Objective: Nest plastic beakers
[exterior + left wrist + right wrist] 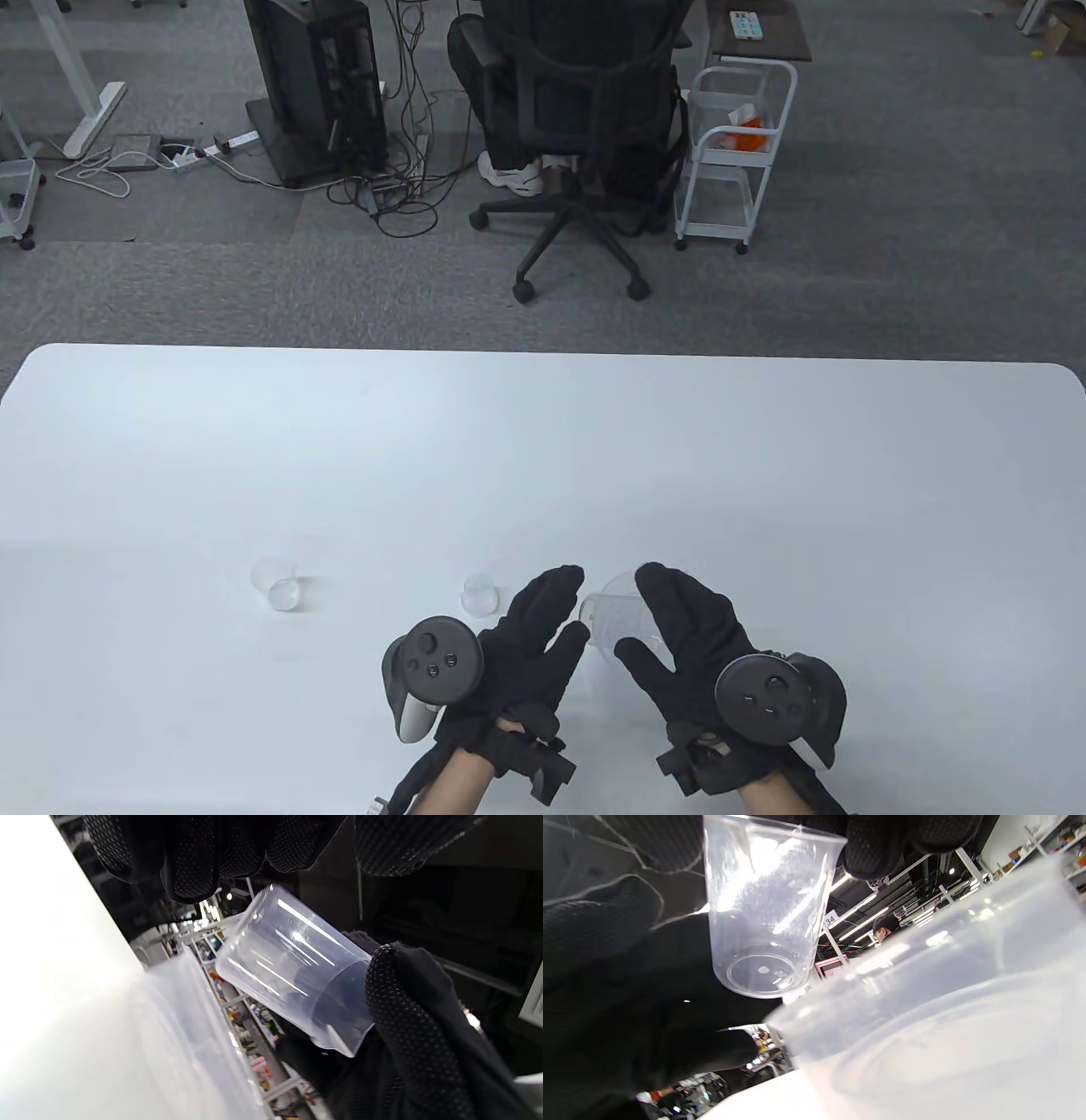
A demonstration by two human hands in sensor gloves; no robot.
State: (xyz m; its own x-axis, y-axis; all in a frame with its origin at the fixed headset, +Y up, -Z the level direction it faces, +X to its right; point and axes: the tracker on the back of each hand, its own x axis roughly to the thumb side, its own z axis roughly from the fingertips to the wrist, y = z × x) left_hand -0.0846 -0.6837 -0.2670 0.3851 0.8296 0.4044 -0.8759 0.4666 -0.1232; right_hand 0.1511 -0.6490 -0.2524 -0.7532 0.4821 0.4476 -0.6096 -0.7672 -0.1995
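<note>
A large clear beaker (pixel 618 584) stands on the white table (pixel 543 441) between my two hands. My right hand (pixel 638 613) holds a medium clear beaker (pixel 604 621) by its rim, tilted, just above and beside the large one. In the right wrist view the medium beaker (pixel 763 921) hangs base down next to the large beaker's rim (pixel 946 1005). My left hand (pixel 570 604) is spread open at the left of both; in the left wrist view its fingers (pixel 191 870) are near the medium beaker's base (pixel 288 963), with contact unclear. Two small clear beakers (pixel 479 592) (pixel 276 582) stand to the left.
An office chair (pixel 585 127) with a seated person, a white cart (pixel 734 153) and a computer tower (pixel 318 85) stand on the carpet beyond the table's far edge.
</note>
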